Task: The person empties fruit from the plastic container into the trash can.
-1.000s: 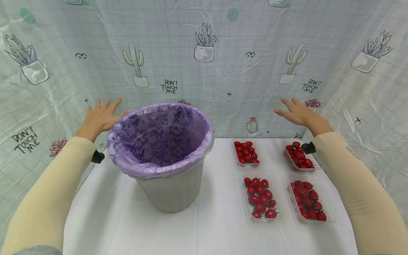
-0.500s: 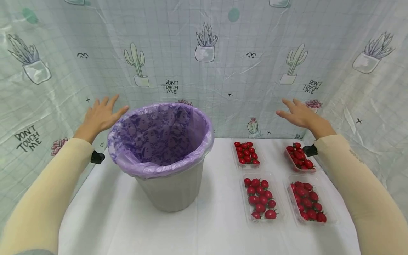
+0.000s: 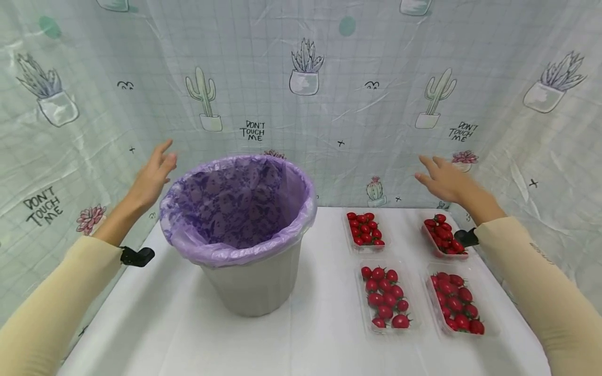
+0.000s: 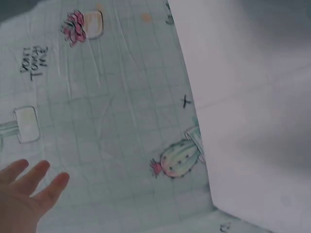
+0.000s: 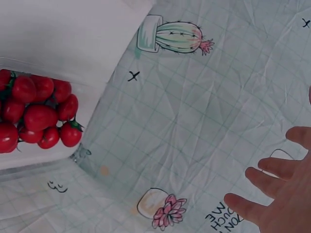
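Observation:
My left hand point(image 3: 152, 175) is raised in the air just left of the bin, fingers loosely extended, holding nothing. The bin point(image 3: 256, 287) is pale grey and stands upright, with a purple butterfly-patterned liner point(image 3: 240, 250) folded over its rim. On the right, my right hand point(image 3: 444, 180) hovers above and behind the tomato boxes with spread fingers and nothing in them. Clear plastic boxes of red cherry tomatoes stand below it: a far-left box point(image 3: 365, 230), a far-right box point(image 3: 444, 236), a near-left box point(image 3: 385, 297) and a near-right box point(image 3: 457, 303).
A white table point(image 3: 324, 344) carries the bin and the boxes. Behind it and at both sides hangs a grid-patterned curtain point(image 3: 263, 62) printed with cacti and lettering. Each wrist wears a small black camera, the left wrist camera point(image 3: 137, 256) being near the bin.
My left hand has turned and its arm has shifted left, away from the bin's rim. My right hand has moved slightly right and down. The bin and boxes stay put.

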A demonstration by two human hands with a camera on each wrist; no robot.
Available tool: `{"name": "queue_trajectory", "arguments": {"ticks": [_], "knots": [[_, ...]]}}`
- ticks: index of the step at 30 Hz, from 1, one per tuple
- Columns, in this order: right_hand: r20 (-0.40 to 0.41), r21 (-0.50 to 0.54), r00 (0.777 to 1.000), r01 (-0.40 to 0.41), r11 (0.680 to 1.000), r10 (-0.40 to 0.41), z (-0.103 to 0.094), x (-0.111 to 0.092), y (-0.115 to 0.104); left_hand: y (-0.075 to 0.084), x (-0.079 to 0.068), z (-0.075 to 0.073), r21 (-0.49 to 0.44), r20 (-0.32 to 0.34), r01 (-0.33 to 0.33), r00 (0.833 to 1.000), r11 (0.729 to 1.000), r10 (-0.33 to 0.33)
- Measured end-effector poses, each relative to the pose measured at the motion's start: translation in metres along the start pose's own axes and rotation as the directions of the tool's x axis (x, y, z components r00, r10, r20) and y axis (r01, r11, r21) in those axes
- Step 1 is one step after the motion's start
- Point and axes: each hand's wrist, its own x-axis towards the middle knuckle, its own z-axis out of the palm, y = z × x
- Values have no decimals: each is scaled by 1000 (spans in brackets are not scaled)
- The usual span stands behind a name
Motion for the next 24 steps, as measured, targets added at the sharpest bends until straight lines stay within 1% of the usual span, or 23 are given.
{"name": "queue_trajectory", "arguments": {"ticks": [3, 5, 8, 12, 14, 19, 22, 24], "knots": [[0, 26, 1000, 13, 1000, -13, 3, -6, 2, 7, -11, 8, -148, 5, -50, 999, 988, 51], [0, 49, 1000, 17, 999, -17, 4, -10, 3, 11, -18, 13, -217, 0, -82, 996, 973, 84], [2, 73, 1000, 25, 997, -26, 6, -15, 4, 17, -28, 19, -353, 8, -106, 993, 930, 116], [-10, 78, 998, 58, 995, -58, 7, -25, 4, 23, -44, 26, -465, -2, -157, 984, 871, 176], [-19, 70, 997, 72, 995, -71, 9, -28, 6, 25, -52, 30, -464, -28, -197, 978, 864, 208], [-34, 78, 995, 94, 993, -91, 15, -37, 12, 29, -71, 40, -506, -94, -274, 960, 818, 264], [-45, 98, 992, 121, 988, -117, 20, -40, 16, 31, -82, 44, -544, -104, -322, 942, 775, 319], [-41, 104, 991, 127, 986, -124, 24, -42, 17, 31, -89, 47, -563, -101, -354, 926, 747, 363]]}}
